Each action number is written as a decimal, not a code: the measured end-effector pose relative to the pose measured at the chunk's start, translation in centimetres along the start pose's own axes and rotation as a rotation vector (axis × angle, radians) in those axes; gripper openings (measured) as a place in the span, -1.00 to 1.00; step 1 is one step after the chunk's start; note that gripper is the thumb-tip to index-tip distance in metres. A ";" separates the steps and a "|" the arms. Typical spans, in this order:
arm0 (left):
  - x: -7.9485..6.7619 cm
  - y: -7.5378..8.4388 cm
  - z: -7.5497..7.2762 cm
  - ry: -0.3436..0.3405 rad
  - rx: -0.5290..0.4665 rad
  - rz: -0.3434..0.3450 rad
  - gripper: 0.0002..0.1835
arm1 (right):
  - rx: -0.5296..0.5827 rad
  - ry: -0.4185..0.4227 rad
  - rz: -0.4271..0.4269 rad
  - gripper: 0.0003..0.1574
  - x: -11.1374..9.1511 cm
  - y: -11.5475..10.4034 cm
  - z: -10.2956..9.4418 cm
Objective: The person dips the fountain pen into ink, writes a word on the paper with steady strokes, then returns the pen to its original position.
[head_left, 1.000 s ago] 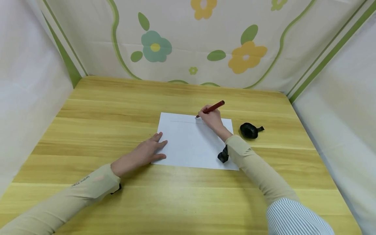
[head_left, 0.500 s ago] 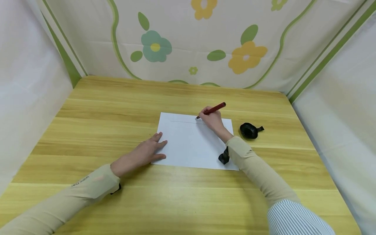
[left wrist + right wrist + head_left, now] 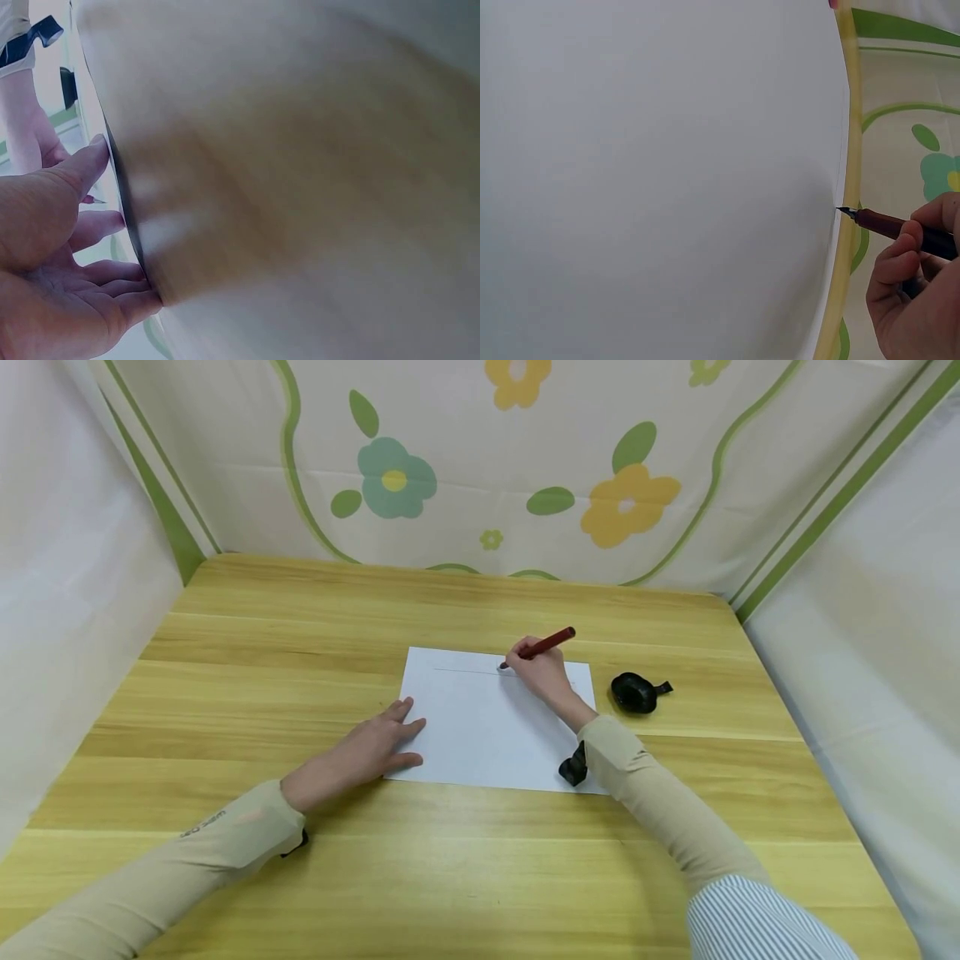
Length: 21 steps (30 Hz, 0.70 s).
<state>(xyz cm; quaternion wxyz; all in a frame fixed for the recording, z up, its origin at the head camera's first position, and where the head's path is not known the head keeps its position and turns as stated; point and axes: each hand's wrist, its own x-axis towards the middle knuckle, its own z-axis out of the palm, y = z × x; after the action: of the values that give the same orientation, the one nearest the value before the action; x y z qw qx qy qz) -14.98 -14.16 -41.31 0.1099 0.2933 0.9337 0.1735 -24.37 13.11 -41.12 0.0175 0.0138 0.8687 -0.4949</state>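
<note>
A white sheet of paper [image 3: 480, 727] lies on the wooden table, with a thin straight line drawn across its upper part. My right hand [image 3: 546, 675] pinches a dark red fountain pen [image 3: 551, 642], its tip on the paper close to that line. In the right wrist view the metal nib [image 3: 846, 211] of the pen meets the sheet near its far edge. My left hand [image 3: 367, 750] rests spread over the sheet's left edge, fingertips pressing on it. In the left wrist view the left fingers [image 3: 112, 281] lie along the paper's edge.
To the right of the paper sits a small black rounded thing [image 3: 633, 693] with a short tab. A black device [image 3: 574, 767] hangs below the right cuff, over the paper. Flowered cloth [image 3: 450, 468] rises behind the table's far edge [image 3: 465, 575].
My right hand and the fountain pen have moved slightly nearer to me, the tip from just above the line down close to it. The left hand stays in place.
</note>
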 end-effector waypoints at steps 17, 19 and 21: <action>0.2 0.1 0.0 -0.023 -0.021 -0.019 -0.38 | -0.025 0.006 -0.006 -0.85 -0.5 0.1 0.0; 0.2 0.1 0.0 -0.022 -0.015 -0.016 -0.38 | -0.018 0.003 -0.007 -0.85 -0.6 0.1 0.0; 0.2 0.0 0.0 -0.020 -0.017 -0.018 -0.38 | -0.014 0.003 -0.009 -0.84 -0.6 0.1 0.0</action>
<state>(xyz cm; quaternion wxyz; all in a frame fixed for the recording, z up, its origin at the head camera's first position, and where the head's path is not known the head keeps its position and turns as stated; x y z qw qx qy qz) -15.08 -14.03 -41.30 0.1235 0.2856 0.9337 0.1773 -23.72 13.14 -41.14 0.0143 0.0106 0.8721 -0.4890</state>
